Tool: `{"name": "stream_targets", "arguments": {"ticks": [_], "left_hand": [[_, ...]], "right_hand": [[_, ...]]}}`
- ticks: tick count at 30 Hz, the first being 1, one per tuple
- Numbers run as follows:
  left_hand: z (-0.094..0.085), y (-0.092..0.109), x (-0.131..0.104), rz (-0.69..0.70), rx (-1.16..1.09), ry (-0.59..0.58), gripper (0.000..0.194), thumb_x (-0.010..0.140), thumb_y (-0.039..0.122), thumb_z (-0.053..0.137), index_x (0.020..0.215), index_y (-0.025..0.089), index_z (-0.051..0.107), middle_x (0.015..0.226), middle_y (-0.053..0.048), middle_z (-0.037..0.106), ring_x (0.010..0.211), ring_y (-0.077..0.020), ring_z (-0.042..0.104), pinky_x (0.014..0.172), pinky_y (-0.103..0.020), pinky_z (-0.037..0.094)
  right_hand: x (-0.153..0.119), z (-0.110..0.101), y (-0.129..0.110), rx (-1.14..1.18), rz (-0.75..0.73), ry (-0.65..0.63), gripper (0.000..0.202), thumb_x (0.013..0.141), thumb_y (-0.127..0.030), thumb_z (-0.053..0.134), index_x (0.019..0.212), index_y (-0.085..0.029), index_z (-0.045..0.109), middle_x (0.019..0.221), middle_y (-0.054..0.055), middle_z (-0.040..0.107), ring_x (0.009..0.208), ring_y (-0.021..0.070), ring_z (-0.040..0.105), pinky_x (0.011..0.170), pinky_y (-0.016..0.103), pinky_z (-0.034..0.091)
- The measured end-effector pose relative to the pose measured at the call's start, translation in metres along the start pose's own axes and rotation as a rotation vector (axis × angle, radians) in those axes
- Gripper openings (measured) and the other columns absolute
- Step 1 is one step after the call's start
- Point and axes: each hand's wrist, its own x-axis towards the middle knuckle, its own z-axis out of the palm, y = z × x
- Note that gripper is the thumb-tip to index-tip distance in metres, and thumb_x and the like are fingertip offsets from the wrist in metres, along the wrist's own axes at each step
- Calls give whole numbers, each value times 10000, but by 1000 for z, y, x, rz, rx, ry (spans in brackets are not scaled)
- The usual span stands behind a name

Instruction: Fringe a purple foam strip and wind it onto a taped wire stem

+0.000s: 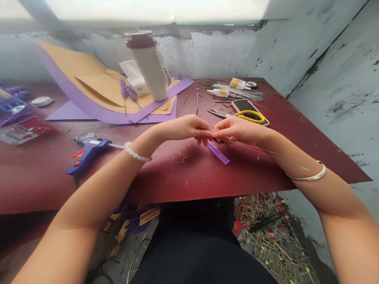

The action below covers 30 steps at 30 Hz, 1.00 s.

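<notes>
Pinching with fingertips drawn together, your left hand (194,128) and right hand (235,128) meet over the bench (177,173), probably for fine control: a small greenish piece (212,131) sits at the right fingertips; whether the left grips anything, cannot tell. Purple strip (219,153) on your hands' near side, angling near-right from beneath the left fingertips; scissors (238,114) beyond the right hand, likely parked for easy reach.

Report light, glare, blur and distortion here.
Head view: bright strip along the top blown out, soft sheen on the red tabletop; head view: purple flowers at far left smeared, both forearms stretched toward the lower corners, left hand and right hand comparatively clear.
</notes>
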Motion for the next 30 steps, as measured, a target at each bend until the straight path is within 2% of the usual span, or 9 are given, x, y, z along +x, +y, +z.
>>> {"name": "stream_targets", "arguments": {"ticks": [4,8,12,18,21,25,30], "left_hand": [[0,-3,2,16,17,26,217,882,283,555,816,140,704,702,-8,707,649,-86,636,645,-204,477],[-1,-3,1,25,-1,73,164,841,260,609,828,142,722,720,-7,724,678,-87,650,671,-205,486],[-1,0,0,28,-7,103,141,806,257,642,809,145,726,740,-6,740,711,-94,658,696,-214,486],[-1,-4,1,39,45,162,109,737,262,704,768,159,720,728,10,718,709,-97,630,687,-223,469],[-1,-7,1,57,55,163,106,726,265,707,763,166,720,766,-2,720,739,-108,630,706,-236,469],[-1,-5,0,30,32,137,133,767,276,673,805,156,718,761,-4,716,712,-102,619,683,-234,456],[0,-2,1,-14,24,64,269,890,333,546,908,145,738,805,-34,743,731,-115,650,706,-242,477]], "right_hand": [[1,2,0,-3,8,-5,216,832,-184,597,624,-135,566,558,-44,478,462,34,327,437,228,177],[1,3,0,52,8,-4,229,864,-183,568,642,-129,586,574,-28,491,498,48,347,438,225,186],[0,2,2,114,-20,-31,279,892,-235,579,632,-134,574,529,-54,422,482,46,284,429,223,172],[-1,2,0,63,11,-55,254,891,-241,591,664,-126,610,599,-28,462,534,55,337,459,217,221],[-1,3,-1,66,14,-64,246,868,-225,612,640,-135,593,572,-46,419,530,55,318,463,218,211],[0,1,1,81,-5,-49,218,840,-204,624,638,-140,576,563,-53,423,509,50,309,452,224,192],[2,-3,4,61,-10,-26,188,833,-220,640,671,-138,593,571,-56,453,491,43,308,448,228,191]]}}
